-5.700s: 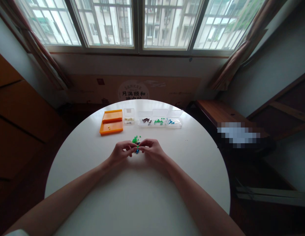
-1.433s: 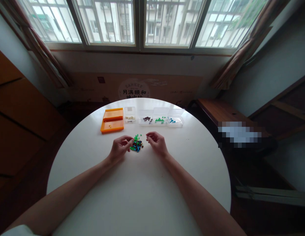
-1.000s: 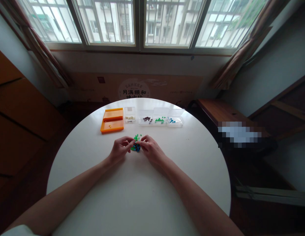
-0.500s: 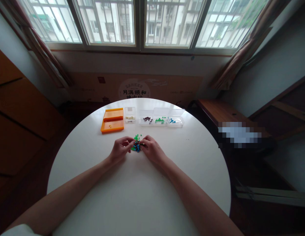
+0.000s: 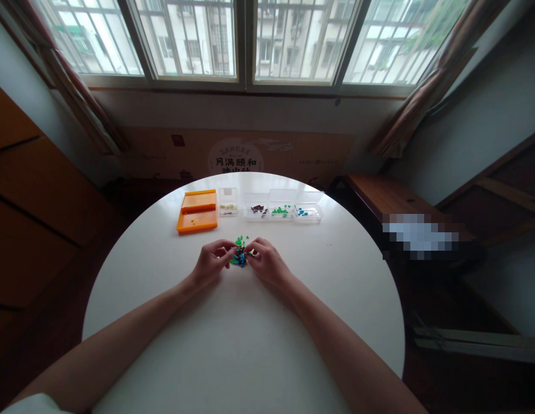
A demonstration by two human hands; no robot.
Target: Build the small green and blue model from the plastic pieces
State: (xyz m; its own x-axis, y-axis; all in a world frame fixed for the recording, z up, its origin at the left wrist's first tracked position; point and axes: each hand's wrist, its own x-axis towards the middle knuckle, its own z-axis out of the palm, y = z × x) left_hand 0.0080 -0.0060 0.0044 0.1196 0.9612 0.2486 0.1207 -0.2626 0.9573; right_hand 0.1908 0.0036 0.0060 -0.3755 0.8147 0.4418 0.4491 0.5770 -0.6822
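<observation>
A small pile of green, blue and dark building-block pieces [image 5: 239, 257] lies on the white round table [image 5: 233, 339], between my two hands. My left hand [image 5: 212, 259] is at the pile's left side, thumb and fingers closed in a pinch at its edge. From the right, my right hand [image 5: 263, 254] reaches the pile with its fingertips pinched together. What either pinch holds is too small and too covered to make out. A few loose green pieces [image 5: 240, 239] lie just beyond the fingertips.
Behind the pile stands an orange two-part tray [image 5: 197, 229] with small yellow bits. To its right are a clear box [image 5: 228, 194] of cream pieces and clear open boxes [image 5: 255, 218] with dark, green and blue pieces. A wooden bench [image 5: 375, 195] stands right of the table.
Both hands stay at the pile in nearly the same place. The right fingertips shift very slightly; nothing else visibly moves.
</observation>
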